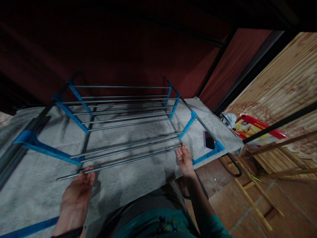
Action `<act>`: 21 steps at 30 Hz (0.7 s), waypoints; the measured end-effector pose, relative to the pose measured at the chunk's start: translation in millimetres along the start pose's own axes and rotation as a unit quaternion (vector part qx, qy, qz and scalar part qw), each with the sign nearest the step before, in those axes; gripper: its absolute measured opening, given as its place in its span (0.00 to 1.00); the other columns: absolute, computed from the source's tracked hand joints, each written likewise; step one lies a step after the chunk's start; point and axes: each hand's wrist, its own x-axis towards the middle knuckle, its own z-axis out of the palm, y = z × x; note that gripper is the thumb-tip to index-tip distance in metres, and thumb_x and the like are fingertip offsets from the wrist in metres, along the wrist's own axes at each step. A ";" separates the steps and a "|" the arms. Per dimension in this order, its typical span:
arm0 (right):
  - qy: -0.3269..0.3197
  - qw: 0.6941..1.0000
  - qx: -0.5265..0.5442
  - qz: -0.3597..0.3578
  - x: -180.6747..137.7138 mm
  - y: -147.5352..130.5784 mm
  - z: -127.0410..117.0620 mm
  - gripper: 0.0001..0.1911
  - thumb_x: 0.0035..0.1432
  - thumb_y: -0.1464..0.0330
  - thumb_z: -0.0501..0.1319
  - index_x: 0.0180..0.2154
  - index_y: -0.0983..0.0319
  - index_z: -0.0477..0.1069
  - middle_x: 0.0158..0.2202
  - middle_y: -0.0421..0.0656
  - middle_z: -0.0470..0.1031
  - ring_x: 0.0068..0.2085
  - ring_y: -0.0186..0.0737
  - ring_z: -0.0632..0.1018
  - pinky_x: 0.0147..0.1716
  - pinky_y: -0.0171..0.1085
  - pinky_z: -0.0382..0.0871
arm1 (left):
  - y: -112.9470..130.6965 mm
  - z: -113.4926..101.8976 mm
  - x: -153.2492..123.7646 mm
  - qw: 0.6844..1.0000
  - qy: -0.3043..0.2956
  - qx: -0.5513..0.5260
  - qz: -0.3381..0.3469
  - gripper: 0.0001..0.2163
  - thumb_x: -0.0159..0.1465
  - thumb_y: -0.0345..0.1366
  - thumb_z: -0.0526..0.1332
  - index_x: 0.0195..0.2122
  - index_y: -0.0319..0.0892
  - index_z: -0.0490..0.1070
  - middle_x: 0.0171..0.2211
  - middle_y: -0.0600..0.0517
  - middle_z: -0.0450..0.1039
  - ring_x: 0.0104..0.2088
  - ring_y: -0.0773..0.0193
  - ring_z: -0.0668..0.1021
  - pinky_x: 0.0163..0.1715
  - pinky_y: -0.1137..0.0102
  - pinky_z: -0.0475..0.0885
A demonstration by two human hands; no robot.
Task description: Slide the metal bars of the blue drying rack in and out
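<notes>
Nearest metal rod [119, 162] lies crosswise in front of me, long axis L-R, slightly rising toward the R; my hands are at its two ends. L hand [76, 195] under the loose L end, fingers curled up around it, so a light grip; that end sticks out free past the near blue bracket [47, 148]. R hand [185, 160] at the R end, fingertips pinching the rod where it meets the R-side blue bracket [208, 153]; whether the end is seated in its socket I cannot tell. Both hands abt equally near, one per end.

Rack [123, 112] lies on grey cloth [138, 185] over the bed, tiers receding away from me.

Counts: rods, 3 in near tier incl. the one held; behind that abt 4, then abt 3 more, far ones hard to split. Blue brackets: 3 per side visible, 6 total. 1 phone [209, 140] on the cloth, just beside the R bracket, dark screen up. 1 red box [257, 129] on floor to the R, wood slats [255, 201] near it.
</notes>
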 end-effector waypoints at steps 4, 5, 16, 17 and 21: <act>-0.004 1.000 -0.026 -0.008 1.5 -1.2 -4.0 0.13 0.58 0.68 0.72 0.45 0.56 0.76 0.40 0.35 0.83 0.43 0.33 0.84 0.54 0.38 0.80 | 0.7 -7.1 8.7 1.000 -0.020 -0.001 -0.003 0.16 0.65 0.17 0.55 0.30 0.45 0.73 0.26 0.57 0.78 0.25 0.69 0.80 0.29 0.77 0.82; -0.004 1.000 -0.030 -0.008 3.1 -1.9 -4.6 0.13 0.58 0.68 0.71 0.45 0.56 0.76 0.40 0.36 0.83 0.43 0.33 0.84 0.55 0.40 0.80 | 1.0 -9.2 11.9 1.000 -0.022 0.000 -0.010 0.15 0.64 0.17 0.56 0.31 0.45 0.74 0.25 0.57 0.77 0.24 0.68 0.79 0.28 0.76 0.82; -0.004 0.997 -0.083 -0.004 14.2 -9.1 -32.4 0.18 0.45 0.68 0.77 0.40 0.53 0.78 0.42 0.36 0.83 0.43 0.32 0.84 0.57 0.37 0.80 | -6.0 -11.5 -9.8 0.996 -0.005 -0.062 0.060 0.11 0.66 0.20 0.63 0.32 0.44 0.72 0.24 0.56 0.73 0.22 0.70 0.76 0.28 0.77 0.77; -0.006 0.997 -0.078 0.000 17.7 -8.7 -37.1 0.18 0.46 0.69 0.77 0.40 0.53 0.79 0.43 0.35 0.83 0.44 0.31 0.84 0.55 0.35 0.80 | -6.5 -11.8 -8.4 0.996 -0.002 -0.065 0.068 0.10 0.65 0.20 0.63 0.33 0.43 0.73 0.26 0.55 0.76 0.24 0.70 0.78 0.30 0.76 0.78; -0.011 0.996 -0.086 0.024 32.3 -8.6 -52.4 0.17 0.45 0.71 0.78 0.37 0.52 0.80 0.45 0.38 0.84 0.45 0.35 0.85 0.49 0.36 0.83 | -9.6 -18.7 -2.0 0.992 0.004 -0.080 0.094 0.08 0.64 0.22 0.68 0.36 0.42 0.75 0.31 0.52 0.81 0.29 0.69 0.82 0.34 0.75 0.77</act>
